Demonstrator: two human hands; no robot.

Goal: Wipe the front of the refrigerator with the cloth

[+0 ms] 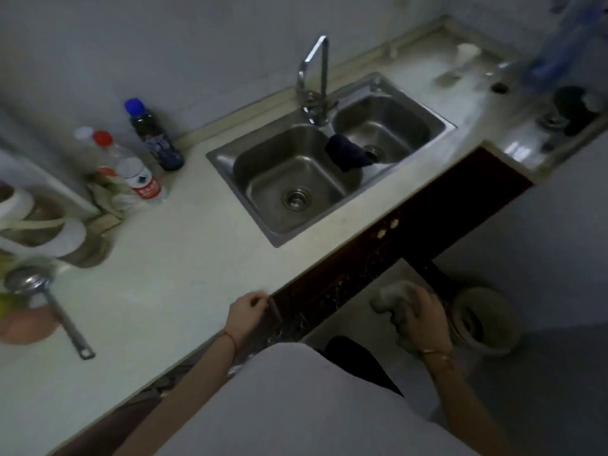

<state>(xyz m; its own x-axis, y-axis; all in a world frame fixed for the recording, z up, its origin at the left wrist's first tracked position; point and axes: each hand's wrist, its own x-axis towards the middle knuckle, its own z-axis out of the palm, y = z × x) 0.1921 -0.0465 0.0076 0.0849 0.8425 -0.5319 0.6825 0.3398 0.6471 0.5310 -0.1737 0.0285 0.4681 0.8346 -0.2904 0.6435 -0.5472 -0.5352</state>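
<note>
Head view: right hand (424, 319) clenched around a bunched grey cloth (393, 302), held below the counter's (204, 258) front edge, before the dark cabinet front (362, 268). Left hand (246, 312) curled loosely on that front edge, holding nothing. 2-basin sink (329, 159) toward the back edge.

Dim, bluish, soft; edges blurred and warped

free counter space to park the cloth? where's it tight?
Bare counter between the ladle, the sink and the front edge by the left hand. Another strip right of the sink, before the cup. Crowded: bottles and bowls at left. Right hand holds the cloth.
</note>
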